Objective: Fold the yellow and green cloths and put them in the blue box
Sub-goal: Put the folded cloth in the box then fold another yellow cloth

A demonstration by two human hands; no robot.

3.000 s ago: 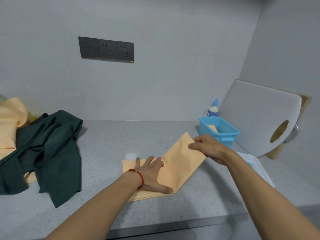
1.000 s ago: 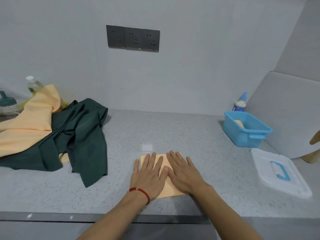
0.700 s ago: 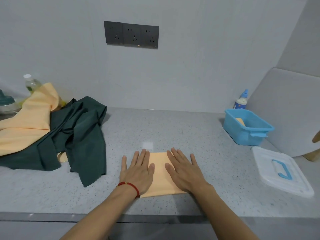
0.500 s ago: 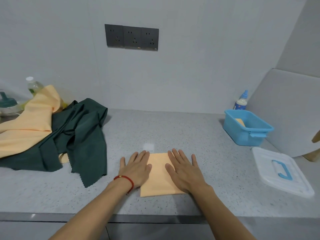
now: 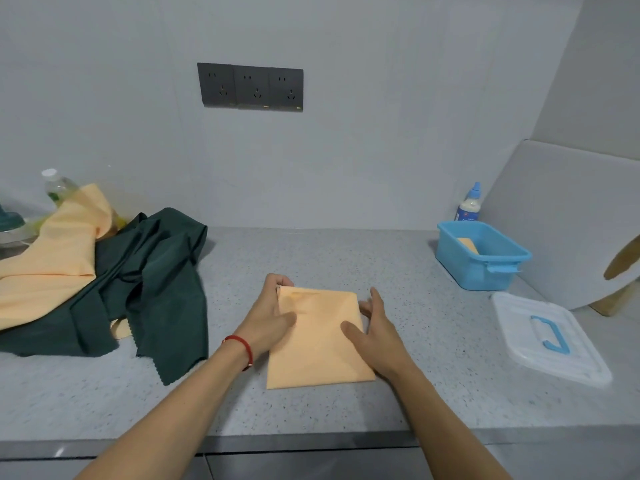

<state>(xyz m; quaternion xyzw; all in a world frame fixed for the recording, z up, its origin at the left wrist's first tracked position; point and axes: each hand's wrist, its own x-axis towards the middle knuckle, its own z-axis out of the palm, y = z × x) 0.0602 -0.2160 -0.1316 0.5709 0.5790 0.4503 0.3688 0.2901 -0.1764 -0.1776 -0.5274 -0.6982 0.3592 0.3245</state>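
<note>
— Where are the fingers on the cloth?

— The left hand (image 5: 273,317) has its fingers (image 5: 282,281) curled over the far left corner of the folded yellow cloth (image 5: 320,344), thumb lying on top, so that corner is pinched. The right hand (image 5: 375,336) lies along the cloth's right edge with fingers nearly straight; its thumb rests on the cloth, and the other fingers reach past the far right corner.

— And the cloth itself?

— It lies flat on the desk (image 5: 311,258) as a small rectangle between the two hands, near the front edge.

— What about the box?

— The blue box (image 5: 481,268) stands well to the right, near the wall, with a piece of yellow cloth already inside. Its clear lid (image 5: 550,344) with a blue handle lies on the desk just in front of it.

— The other cloths?

— At the left, a green cloth (image 5: 152,278) lies crumpled, and an unfolded yellow cloth (image 5: 52,258) is draped partly over it. A bottle (image 5: 57,185) pokes up behind them.
</note>
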